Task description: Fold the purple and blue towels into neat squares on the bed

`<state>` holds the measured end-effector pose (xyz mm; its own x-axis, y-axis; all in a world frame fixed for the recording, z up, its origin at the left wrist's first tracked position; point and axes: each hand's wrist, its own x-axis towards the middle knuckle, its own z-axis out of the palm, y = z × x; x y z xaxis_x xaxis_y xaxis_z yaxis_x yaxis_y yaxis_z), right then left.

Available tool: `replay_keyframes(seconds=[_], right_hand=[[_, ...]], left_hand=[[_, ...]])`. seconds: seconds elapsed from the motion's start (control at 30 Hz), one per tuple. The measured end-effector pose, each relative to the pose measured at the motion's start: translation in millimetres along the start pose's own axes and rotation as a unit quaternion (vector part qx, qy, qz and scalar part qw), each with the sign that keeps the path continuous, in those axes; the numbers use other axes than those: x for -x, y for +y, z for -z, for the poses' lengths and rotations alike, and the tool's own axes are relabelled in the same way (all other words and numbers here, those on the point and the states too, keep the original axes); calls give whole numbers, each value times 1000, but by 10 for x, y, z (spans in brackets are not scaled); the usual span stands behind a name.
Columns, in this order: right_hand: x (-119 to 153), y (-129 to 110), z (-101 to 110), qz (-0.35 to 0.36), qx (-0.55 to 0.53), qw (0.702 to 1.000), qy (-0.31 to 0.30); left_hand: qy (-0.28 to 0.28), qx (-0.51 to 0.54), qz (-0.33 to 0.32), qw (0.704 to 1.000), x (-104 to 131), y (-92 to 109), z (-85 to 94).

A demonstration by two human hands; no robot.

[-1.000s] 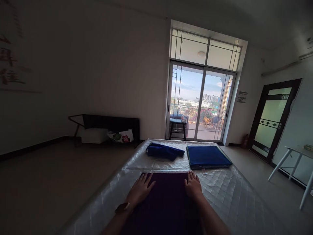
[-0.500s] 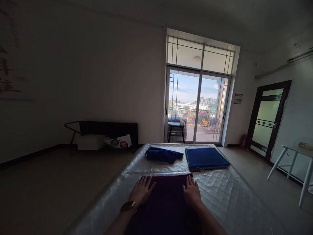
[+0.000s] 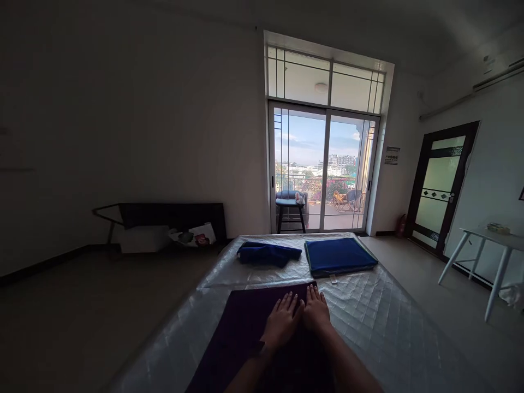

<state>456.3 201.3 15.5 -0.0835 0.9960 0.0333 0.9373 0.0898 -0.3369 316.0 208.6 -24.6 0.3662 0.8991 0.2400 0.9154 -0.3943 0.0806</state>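
A dark purple cloth (image 3: pixel 241 327) lies flat on the plastic-covered mattress (image 3: pixel 368 322) in front of me. My left hand (image 3: pixel 284 317) rests palm down on the cloth, right of its middle, with fingers stretched out. Close beside it, my right hand (image 3: pixel 316 308) lies flat near the cloth's far right corner, fingers extended. The thumbs nearly meet. Neither hand grips anything. Beyond them sit a loosely bunched blue cloth (image 3: pixel 270 254) and, to its right, a neatly folded blue cloth (image 3: pixel 339 256) with green edging.
A black bench-like frame (image 3: pixel 172 215) with a white box (image 3: pixel 143 240) and a printed bag (image 3: pixel 194 236) stands by the left wall. Behind the mattress is a sliding glass door (image 3: pixel 323 169). A white table (image 3: pixel 487 237) stands at the right.
My left hand has slid right across the cloth from its far left corner to beside my right hand. The right hand stays near the right corner. The view has shifted slightly.
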Motion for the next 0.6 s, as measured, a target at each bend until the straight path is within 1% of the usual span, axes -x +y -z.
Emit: replay_keyframes(seconds=[0.07, 0.17, 0.23, 0.27, 0.33, 0.47, 0.53, 0.6], right_hand=[[-6, -25, 6, -12, -6, 1000, 2], [-16, -34, -2, -14, -6, 1000, 6], [-20, -30, -5, -15, -1, 1000, 4], [-20, -30, 1, -16, 3, 1000, 2], [-14, -43, 31, -18, 12, 1000, -2], [36, -105, 131, -28, 32, 999, -7], [98, -128, 159, -28, 42, 999, -5], [197, -132, 155, -24, 49, 998, -7]], left_hand=[[-10, -10, 21, 1000, 144, -352, -7], [-3, -29, 73, 997, 397, -916, -19], [0, -39, 91, 995, 559, -1191, -5], [-1, -41, 95, 995, 626, -1272, 18], [-4, -39, 109, 993, 719, -1318, 100], [-26, -26, 159, 987, 747, -1136, 329], [-33, -21, 166, 985, 734, -1052, 408], [-30, -21, 161, 986, 730, -1015, 444]])
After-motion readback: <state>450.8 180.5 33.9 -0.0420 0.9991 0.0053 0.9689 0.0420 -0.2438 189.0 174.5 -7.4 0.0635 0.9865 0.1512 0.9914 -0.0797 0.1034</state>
